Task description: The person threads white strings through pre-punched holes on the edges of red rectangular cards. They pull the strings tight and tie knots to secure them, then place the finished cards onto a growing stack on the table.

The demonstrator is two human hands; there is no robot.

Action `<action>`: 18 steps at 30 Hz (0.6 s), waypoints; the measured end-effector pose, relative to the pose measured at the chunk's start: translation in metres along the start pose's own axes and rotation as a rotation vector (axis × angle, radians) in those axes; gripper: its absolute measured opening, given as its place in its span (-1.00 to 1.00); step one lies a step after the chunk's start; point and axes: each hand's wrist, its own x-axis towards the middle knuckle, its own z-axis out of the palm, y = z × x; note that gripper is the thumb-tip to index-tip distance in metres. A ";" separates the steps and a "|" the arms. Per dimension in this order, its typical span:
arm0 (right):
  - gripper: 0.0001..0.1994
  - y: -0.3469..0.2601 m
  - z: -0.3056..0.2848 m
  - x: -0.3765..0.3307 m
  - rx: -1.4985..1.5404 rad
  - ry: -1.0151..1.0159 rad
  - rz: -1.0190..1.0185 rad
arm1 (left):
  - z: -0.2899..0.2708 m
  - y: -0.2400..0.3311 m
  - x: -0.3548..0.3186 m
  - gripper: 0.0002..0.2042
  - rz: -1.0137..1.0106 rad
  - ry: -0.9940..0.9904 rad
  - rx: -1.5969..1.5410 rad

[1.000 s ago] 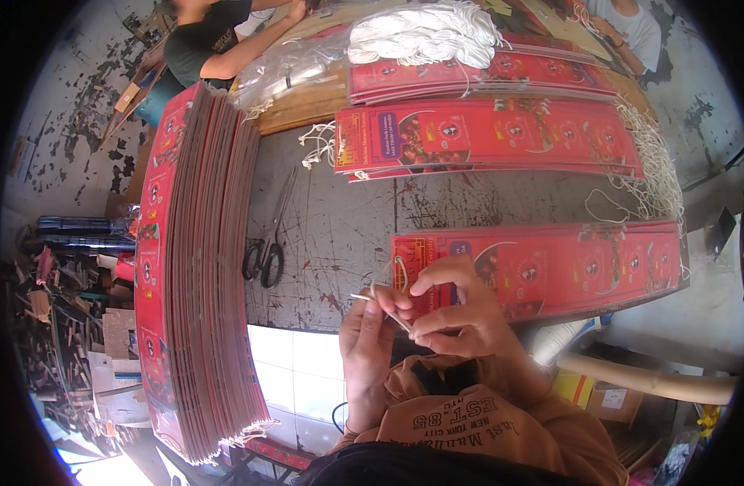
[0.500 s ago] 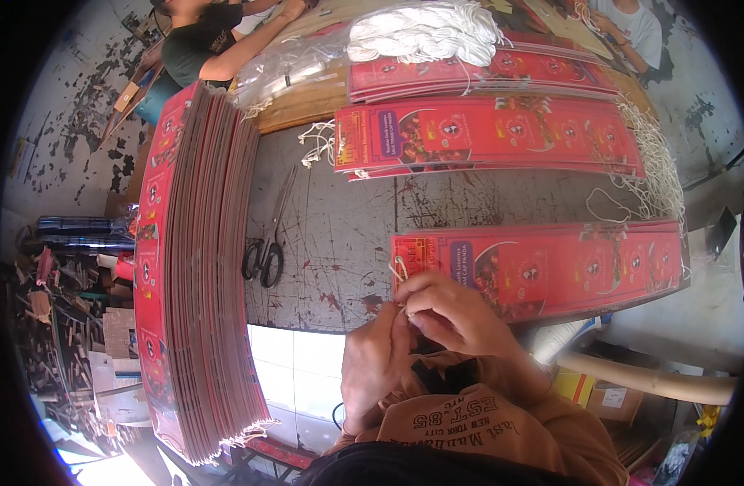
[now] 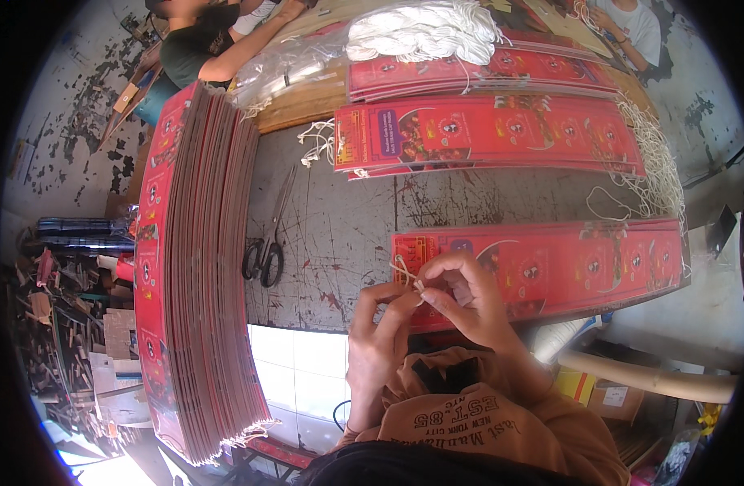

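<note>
A long red printed card [image 3: 566,271] lies at the table's near edge, with a pale string [image 3: 402,268] looped at its left end. Over that end my left hand [image 3: 378,328] is closed, its thumb and forefinger pinching the string. Just right of it, my right hand [image 3: 466,296] also pinches the string, the fingertips of both hands almost meeting. A small knot or string end shows between them, too small to make out clearly.
A tall stack of red cards [image 3: 202,259] stands on the left, black-handled scissors [image 3: 264,257] beside it. More red cards [image 3: 501,134] lie farther back, with loose string [image 3: 655,162] at their right ends. White string hanks [image 3: 420,32] rest behind them. Two people sit across the table.
Both hands have shifted slightly, the right one up and to the right. Its fingers have opened out a little, so more of the string between the fingertips shows.
</note>
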 end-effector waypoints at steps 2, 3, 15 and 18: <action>-0.87 0.003 -0.002 0.003 -0.138 -0.001 -0.126 | 0.000 -0.002 0.002 -0.78 0.027 0.007 -0.004; -0.87 0.002 -0.002 0.004 -0.217 0.001 -0.165 | 0.000 -0.003 0.002 -0.78 0.032 0.004 -0.011; -0.83 -0.001 0.007 0.008 -0.471 -0.050 -0.284 | 0.002 -0.003 0.001 -0.82 -0.106 0.023 -0.102; -0.83 0.000 0.006 0.007 -0.465 -0.054 -0.260 | 0.003 -0.003 0.000 -0.80 -0.116 0.029 -0.088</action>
